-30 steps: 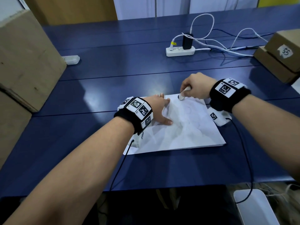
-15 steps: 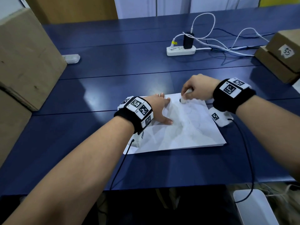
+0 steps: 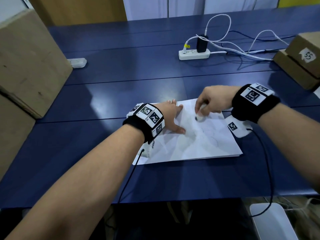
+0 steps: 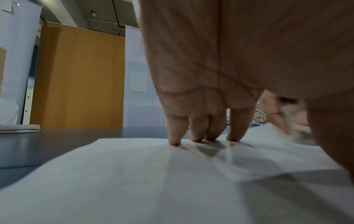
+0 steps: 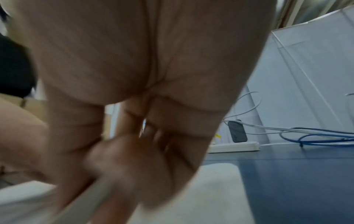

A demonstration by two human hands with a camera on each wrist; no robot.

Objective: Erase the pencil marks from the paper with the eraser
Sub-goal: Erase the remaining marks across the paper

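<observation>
A white sheet of paper (image 3: 199, 142) with faint pencil lines lies on the blue table (image 3: 121, 94). My left hand (image 3: 171, 116) lies flat on its left part, straight fingers (image 4: 201, 130) pressing the paper (image 4: 134, 174) down. My right hand (image 3: 213, 101) grips a white eraser (image 3: 200, 115) whose dark tip touches the paper near its far edge. The right wrist view is blurred: my right hand (image 5: 124, 159) curls round the pale eraser (image 5: 88, 195) over the paper (image 5: 210, 189).
Cardboard boxes (image 3: 26, 63) stand at the left, two more (image 3: 301, 61) at the far right. A white power strip (image 3: 194, 54) with cables (image 3: 251, 49) sits at the back. A small white device (image 3: 77, 62) lies back left. The table's front edge is near me.
My right hand has moved the eraser toward me and slightly right across the paper's upper part. The left hand has stayed pressed on the sheet.
</observation>
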